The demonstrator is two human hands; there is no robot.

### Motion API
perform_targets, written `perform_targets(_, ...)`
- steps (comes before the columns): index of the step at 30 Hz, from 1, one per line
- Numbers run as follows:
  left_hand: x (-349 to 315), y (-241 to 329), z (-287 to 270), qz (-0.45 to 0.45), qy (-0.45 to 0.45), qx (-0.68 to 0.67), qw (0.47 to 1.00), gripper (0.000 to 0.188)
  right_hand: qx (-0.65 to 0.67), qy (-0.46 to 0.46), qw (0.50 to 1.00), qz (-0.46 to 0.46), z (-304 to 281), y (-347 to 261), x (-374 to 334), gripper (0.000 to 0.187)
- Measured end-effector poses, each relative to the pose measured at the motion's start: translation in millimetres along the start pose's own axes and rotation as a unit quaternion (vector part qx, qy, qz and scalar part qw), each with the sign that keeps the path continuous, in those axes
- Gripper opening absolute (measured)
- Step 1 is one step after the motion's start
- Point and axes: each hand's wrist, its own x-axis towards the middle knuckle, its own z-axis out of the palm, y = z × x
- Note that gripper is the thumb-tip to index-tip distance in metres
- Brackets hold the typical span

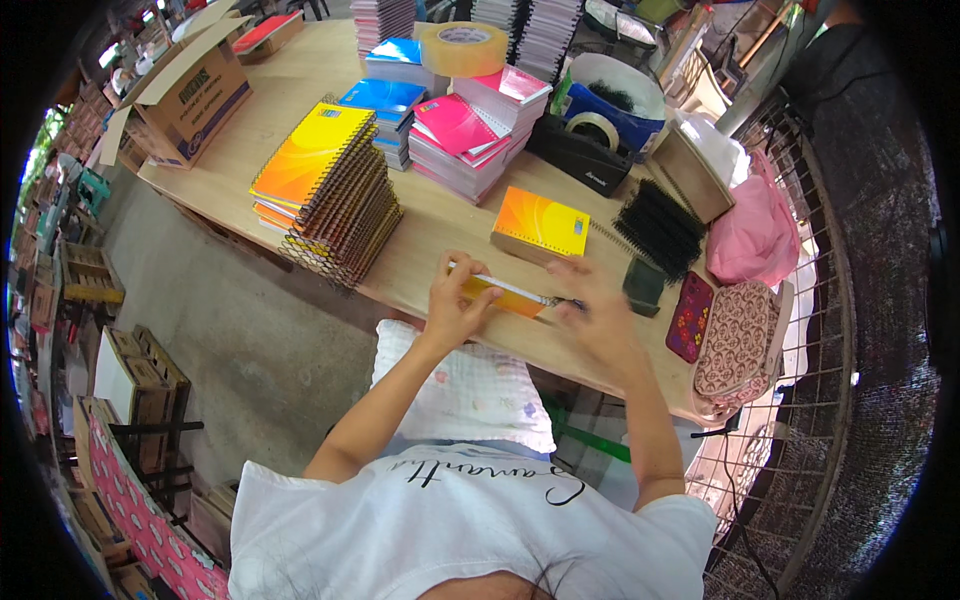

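My left hand (461, 300) is closed around one end of a thin yellow-orange spiral notebook (515, 299), held edge-up near the table's front edge. At the notebook's other end is my right hand (597, 318), smeared by motion, close to the dark tip of the binding wire. Whether its fingers grip that tip is unclear. Just beyond both hands lies a stack of yellow-orange pads (541, 222). A tall pile of wire-bound yellow notebooks (335, 180) stands to the left. Loose black binding coils (658, 228) lie right of the pads.
Pink notebooks (465, 140) and blue ones (385, 95) are stacked farther back, beside a big tape roll (463, 48). A black tape dispenser (580, 155), a red flowered case (690, 317), a patterned pouch (737, 338) and a pink bag (752, 232) line the right. One cardboard box (190, 100) stands far left.
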Motion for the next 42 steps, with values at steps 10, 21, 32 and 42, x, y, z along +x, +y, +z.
perform_targets(10, 0.9, -8.3, -7.7, 0.008, -0.037, 0.002, 0.999, 0.051, 0.225, 0.031, 0.97, 0.092, -57.4, 63.2, -16.2, 0.044)
perform_targets(21, 4.0, -9.6, -18.7, 0.025, -0.056, -0.026, 0.998, 0.055, 0.357, -0.17, 0.918, 0.039, 14.8, 9.5, 27.4, 0.039)
perform_targets(32, -5.4, -6.4, -10.0, 0.026, -0.066, -0.053, 0.996, 0.058, 0.385, -0.142, 0.911, 0.049, 15.2, -1.0, 23.5, 0.037)
perform_targets(42, -7.8, -26.3, -13.9, -0.147, -0.094, -0.38, 0.908, 0.06, 0.281, -0.102, 0.954, 0.016, 17.9, -4.4, 23.8, 0.034)
